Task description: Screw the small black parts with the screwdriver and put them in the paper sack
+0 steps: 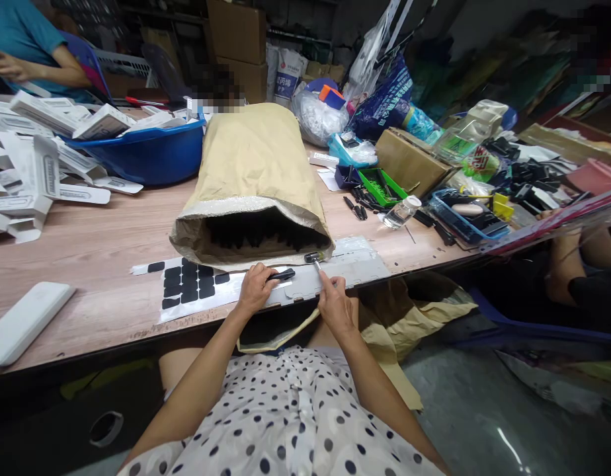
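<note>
My left hand is closed on a slim black plastic piece, which points to the right over a grey board at the table's front edge. My right hand grips what looks like a small hammer with a metal shaft and a dark head. The head sits just in front of the mouth of a large tan sack, which lies on its side with many dark pieces inside. Left of my left hand lies a white sheet with black rounded stickers.
White boxes are heaped at the left beside a blue basin. A white power bank-like block lies front left. To the right are a green tray, a clear bottle and a blue basket. Other people sit left and right.
</note>
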Available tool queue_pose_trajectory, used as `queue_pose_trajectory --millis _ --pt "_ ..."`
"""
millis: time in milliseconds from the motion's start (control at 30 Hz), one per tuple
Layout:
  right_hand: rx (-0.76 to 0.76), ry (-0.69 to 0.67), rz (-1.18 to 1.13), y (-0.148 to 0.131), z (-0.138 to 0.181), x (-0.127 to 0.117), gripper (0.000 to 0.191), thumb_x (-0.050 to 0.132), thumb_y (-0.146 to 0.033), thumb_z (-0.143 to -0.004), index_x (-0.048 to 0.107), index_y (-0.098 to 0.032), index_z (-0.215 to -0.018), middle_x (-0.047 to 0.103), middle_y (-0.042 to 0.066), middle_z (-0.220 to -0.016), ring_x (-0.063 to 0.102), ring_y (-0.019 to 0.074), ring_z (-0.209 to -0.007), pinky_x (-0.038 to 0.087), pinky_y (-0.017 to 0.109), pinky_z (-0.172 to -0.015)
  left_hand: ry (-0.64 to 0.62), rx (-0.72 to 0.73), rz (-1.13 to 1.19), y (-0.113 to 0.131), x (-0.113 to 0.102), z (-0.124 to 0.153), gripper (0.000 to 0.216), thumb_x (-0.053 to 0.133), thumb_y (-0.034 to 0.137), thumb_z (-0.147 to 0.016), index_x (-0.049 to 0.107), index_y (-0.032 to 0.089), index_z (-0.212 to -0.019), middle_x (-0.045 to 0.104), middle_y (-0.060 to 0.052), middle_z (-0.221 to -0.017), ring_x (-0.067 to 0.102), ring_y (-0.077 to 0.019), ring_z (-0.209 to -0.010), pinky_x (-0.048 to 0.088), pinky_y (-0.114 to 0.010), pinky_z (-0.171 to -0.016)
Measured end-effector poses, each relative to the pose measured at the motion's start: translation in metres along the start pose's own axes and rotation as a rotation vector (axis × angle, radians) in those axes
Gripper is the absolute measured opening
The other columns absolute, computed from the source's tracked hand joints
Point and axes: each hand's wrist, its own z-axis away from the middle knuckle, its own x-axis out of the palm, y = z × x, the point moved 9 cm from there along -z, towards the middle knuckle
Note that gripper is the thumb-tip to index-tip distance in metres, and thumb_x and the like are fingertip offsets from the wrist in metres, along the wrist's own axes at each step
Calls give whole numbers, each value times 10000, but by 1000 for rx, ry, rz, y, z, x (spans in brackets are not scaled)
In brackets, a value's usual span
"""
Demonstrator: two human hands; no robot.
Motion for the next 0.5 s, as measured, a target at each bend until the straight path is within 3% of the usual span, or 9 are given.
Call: queue_pose_trajectory --millis 200,333,500 --pt "-20 12 4 -1 0 1 517 471 -129 -907 611 -307 -1371 502 51 -1045 411 72 -554 348 226 -508 14 4 43 3 -5 -1 180 597 232 -873 727 241 -998 593 -25 -861 570 -215 -877 502 -371 -852" --pt "-31 33 1 -1 0 0 517 485 -127 -898 617 -307 -1364 504 50 -1039 430 76 -572 359 215 -503 10 71 103 24 -10 14 227 534 245 -918 695 238 -1079 623 -40 -964 604 -202 -906 519 -346 -859" --pt "-17 33 4 -3 1 -1 517 457 -127 -910 614 -298 -1372 518 58 -1047 435 79 -566 342 218 -492 -230 174 177 53 11 65 269 454 293 -982 661 250 -1149 686 -40 -997 663 -176 -906 530 -279 -829"
